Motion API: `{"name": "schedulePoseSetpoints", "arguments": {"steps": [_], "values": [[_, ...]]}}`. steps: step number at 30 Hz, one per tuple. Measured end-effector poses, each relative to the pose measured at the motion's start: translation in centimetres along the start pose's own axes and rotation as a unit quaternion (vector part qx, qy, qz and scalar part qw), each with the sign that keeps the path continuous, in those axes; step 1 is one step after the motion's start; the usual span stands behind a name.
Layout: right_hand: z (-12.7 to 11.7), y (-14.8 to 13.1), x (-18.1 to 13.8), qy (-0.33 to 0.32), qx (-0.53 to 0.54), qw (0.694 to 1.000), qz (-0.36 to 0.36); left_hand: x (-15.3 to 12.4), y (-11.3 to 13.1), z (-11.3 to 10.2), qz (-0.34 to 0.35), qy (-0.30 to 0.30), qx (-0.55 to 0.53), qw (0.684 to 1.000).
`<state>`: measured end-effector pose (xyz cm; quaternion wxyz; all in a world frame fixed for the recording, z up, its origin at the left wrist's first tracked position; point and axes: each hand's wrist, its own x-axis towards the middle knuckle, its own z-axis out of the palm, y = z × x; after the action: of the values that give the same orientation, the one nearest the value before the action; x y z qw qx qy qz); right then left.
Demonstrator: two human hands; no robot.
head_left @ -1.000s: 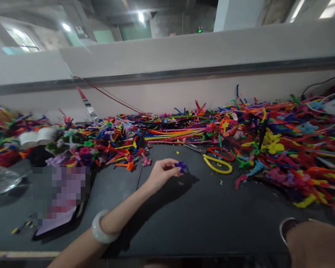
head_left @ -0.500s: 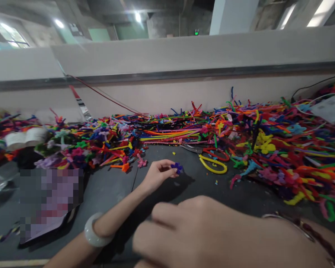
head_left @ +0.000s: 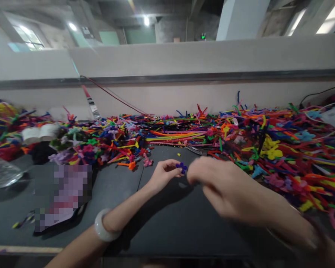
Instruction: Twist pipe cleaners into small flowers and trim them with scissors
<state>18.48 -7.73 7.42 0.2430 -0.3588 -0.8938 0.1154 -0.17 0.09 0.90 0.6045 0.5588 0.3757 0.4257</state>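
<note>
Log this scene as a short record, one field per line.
Left hand: pinches a small purple pipe-cleaner flower
Right hand: blurred, beside the flower; contact cannot be told
Left wrist: white bangle
Surface: dark tabletop
Around: heaped multicoloured pipe cleaners along the back of the table; metal scissor blades just beyond the right hand

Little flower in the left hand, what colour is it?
Dark violet-blue; the pipe-cleaner flower in the left hand shows best in the head view.
</note>
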Motion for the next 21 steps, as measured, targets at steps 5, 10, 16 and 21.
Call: {"name": "schedulePoseSetpoints", "arguments": {"steps": [5,10,16,21], "values": [[1.5,4.0,5.1,0.028,0.079,0.990,0.111,0.0,0.0,0.1,-0.001,0.015,-0.003,1.000],[4.3,5.0,4.0,0.024,0.158,0.977,0.141,0.0,-0.2,0.1,0.008,0.014,0.010,1.000],[5.4,5.1,3.8,0.037,0.218,0.962,0.163,-0.2,-0.5,0.1,0.024,-0.017,0.034,0.999],[6.3,5.5,3.5,0.034,0.292,0.940,0.175,-0.2,-0.5,0.1,0.027,-0.027,0.059,0.998]]}}
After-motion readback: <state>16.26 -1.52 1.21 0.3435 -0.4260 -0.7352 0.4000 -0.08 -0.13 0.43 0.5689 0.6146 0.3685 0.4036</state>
